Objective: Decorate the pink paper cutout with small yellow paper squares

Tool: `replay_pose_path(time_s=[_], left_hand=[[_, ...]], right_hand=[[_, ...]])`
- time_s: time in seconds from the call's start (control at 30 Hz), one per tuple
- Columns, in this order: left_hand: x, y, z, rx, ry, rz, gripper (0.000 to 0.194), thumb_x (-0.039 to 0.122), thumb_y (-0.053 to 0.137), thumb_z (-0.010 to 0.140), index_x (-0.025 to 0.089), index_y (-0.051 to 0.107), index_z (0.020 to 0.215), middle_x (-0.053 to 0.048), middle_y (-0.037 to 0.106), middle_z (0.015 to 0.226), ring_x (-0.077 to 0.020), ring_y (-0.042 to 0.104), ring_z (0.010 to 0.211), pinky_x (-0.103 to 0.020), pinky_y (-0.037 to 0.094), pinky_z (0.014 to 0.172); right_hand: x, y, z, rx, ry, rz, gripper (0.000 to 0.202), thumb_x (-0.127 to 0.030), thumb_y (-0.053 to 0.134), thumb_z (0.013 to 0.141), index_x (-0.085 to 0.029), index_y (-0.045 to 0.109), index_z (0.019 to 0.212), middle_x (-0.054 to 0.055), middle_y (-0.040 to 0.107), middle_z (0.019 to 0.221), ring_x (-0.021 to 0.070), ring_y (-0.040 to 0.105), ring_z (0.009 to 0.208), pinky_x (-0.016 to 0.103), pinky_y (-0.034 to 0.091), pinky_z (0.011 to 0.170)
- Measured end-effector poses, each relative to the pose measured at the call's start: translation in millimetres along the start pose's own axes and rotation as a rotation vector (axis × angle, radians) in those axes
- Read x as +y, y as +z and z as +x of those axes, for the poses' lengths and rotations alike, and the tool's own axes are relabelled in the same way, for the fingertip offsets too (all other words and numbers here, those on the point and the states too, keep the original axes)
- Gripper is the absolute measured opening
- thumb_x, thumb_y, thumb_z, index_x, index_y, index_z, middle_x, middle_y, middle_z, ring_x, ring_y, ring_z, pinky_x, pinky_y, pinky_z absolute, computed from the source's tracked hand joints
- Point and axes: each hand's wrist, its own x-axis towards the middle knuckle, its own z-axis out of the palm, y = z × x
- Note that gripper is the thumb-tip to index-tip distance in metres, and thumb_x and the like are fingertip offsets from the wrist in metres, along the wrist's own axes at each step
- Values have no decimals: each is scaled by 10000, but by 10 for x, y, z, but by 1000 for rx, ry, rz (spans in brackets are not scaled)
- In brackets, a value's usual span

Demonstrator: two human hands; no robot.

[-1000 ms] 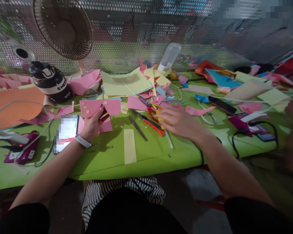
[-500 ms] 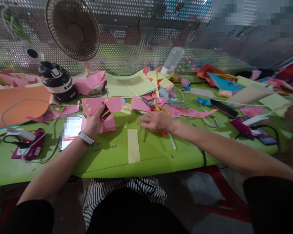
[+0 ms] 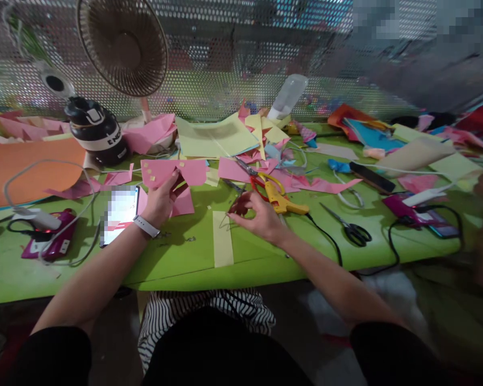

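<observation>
My left hand [image 3: 161, 201] grips a pink paper piece [image 3: 173, 172] dotted with small yellow squares, held up left of centre in the frame above the green worktop [image 3: 177, 257]. My right hand [image 3: 257, 217], at centre, pinches something small and dark that I cannot make out, just beside the yellow paper strip [image 3: 222, 244]. Yellow-and-red scissors [image 3: 276, 194] lie just behind that hand; a phone [image 3: 119, 213] lies by my left wrist.
</observation>
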Motion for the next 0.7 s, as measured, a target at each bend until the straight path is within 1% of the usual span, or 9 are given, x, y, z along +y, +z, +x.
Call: replay_pose_path(time_s=[0.1, 0.17, 0.23, 0.33, 0.43, 0.5, 0.57, 0.63, 0.7], left_hand=[[4, 2, -7, -23, -12, 12, 249, 299, 852, 695, 175, 721, 866, -63, 759, 963, -260, 687, 1080, -454, 507, 1005], [3, 2, -8, -27, -20, 18, 258, 300, 856, 687, 173, 721, 866, -61, 759, 954, -253, 693, 1058, -450, 512, 999], [0, 1, -6, -20, -22, 15, 270, 294, 864, 675, 175, 722, 872, -53, 759, 939, -239, 701, 1025, -445, 516, 993], [-2, 2, 0, -10, -9, 7, 282, 287, 873, 663, 184, 723, 879, -33, 756, 916, -214, 708, 967, -434, 527, 974], [-3, 22, -13, -10, 3, 21, 279, 301, 878, 659, 181, 724, 859, -33, 752, 898, -214, 712, 945, -438, 536, 961], [-6, 52, -48, -19, 19, 51, 293, 308, 880, 654, 178, 726, 867, -42, 751, 916, -231, 712, 970, -451, 539, 964], [-11, 95, -105, -38, 28, 90, 313, 310, 879, 658, 174, 728, 898, -55, 751, 953, -249, 709, 1003, -465, 541, 970], [-16, 138, -173, -69, 22, 126, 328, 311, 868, 678, 167, 727, 936, -70, 747, 1003, -265, 705, 1029, -476, 545, 974], [-18, 170, -232, -101, 5, 147, 334, 314, 859, 696, 157, 724, 958, -83, 744, 1030, -275, 706, 1033, -482, 554, 968]], right_hand=[[23, -85, -101, 56, -59, -23, 331, -410, 737, 798, -234, 538, 995, 36, 731, 821, 191, 719, 702, 336, 614, 648], [29, -134, -154, 49, -121, -98, 295, -372, 717, 820, -239, 586, 1049, 39, 741, 872, 185, 723, 721, 338, 619, 695], [32, -162, -180, -5, -179, -168, 223, -327, 665, 858, -251, 635, 1067, 35, 749, 929, 172, 717, 741, 333, 613, 733], [41, -164, -172, -99, -260, -207, 147, -267, 594, 879, -250, 680, 997, 31, 745, 946, 178, 704, 814, 346, 595, 772], [51, -137, -152, -132, -287, -245, 127, -272, 590, 874, -219, 688, 935, 56, 717, 935, 200, 681, 862, 369, 573, 778], [49, -118, -154, -111, -247, -261, 140, -294, 589, 880, -203, 690, 912, 64, 696, 904, 195, 663, 808, 356, 560, 731], [42, -106, -169, -107, -137, -211, 171, -298, 566, 895, -198, 691, 953, 42, 680, 813, 167, 633, 674, 321, 540, 631], [34, -104, -185, -151, 18, -79, 244, -302, 535, 916, -198, 669, 1092, 8, 673, 732, 132, 589, 530, 281, 502, 516], [29, -112, -191, -198, 146, 90, 306, -332, 522, 933, -196, 632, 1184, 8, 701, 750, 121, 612, 502, 261, 502, 481]])
